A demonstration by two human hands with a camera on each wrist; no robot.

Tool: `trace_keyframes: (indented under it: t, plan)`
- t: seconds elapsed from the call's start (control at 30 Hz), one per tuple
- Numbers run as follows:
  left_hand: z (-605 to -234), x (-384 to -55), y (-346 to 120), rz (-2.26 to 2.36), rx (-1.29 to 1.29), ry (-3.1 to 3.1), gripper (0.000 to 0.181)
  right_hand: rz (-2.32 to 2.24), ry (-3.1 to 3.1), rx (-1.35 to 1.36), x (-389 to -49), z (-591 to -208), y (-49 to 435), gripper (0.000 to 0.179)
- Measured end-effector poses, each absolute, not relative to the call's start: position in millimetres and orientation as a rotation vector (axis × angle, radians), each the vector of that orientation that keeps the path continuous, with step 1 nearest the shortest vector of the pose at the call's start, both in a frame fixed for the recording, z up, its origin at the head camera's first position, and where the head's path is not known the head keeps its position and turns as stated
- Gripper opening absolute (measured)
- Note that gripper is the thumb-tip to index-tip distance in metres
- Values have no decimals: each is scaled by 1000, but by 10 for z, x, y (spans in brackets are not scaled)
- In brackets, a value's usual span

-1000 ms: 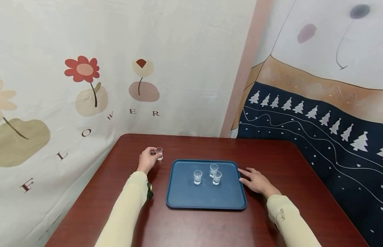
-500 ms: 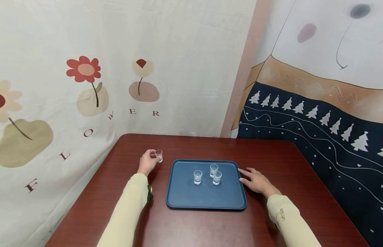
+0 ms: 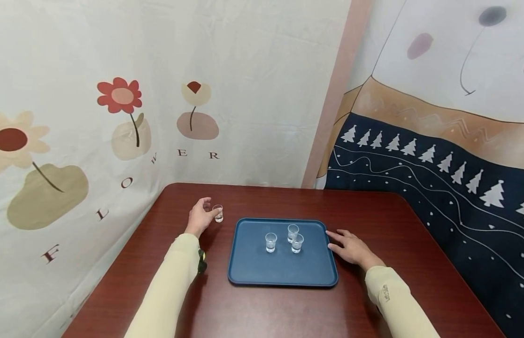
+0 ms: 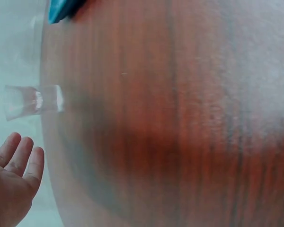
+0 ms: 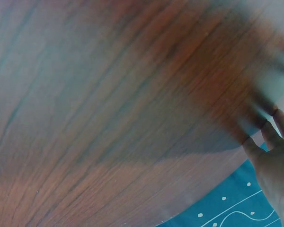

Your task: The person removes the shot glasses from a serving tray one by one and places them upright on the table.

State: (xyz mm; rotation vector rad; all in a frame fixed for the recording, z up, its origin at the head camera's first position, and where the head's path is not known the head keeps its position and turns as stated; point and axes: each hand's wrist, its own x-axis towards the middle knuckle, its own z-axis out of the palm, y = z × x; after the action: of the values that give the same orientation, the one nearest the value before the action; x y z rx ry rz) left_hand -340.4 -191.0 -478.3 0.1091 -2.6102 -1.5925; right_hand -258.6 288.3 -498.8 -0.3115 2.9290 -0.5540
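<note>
Left hand [image 3: 200, 217] had its fingers loose, grip pretty wide — right beside a small clear glass [image 3: 219, 216] standing on the table [image 3: 363, 211], left of the blue tray [image 3: 283, 272]. Right hand [image 3: 351, 248] just chilled, relaxed, by the tray's right edge.

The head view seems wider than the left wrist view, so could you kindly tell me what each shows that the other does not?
Only the head view shows the right hand, three glasses on the blue tray and the flower-printed hanging. Only the left wrist view shows the palm side of the left hand. Both show that hand, the glass beside it and the table; a blue corner in the latter is probably the tray.
</note>
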Motion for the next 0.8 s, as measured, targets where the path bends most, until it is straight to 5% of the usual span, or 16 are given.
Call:
trace_keyframes:
  t: [0.8]
  plan:
    - [-4460,-3278,-1522,-1674,-146,-2513,57,-567,2927,-326,-2563,-5002,2896,55]
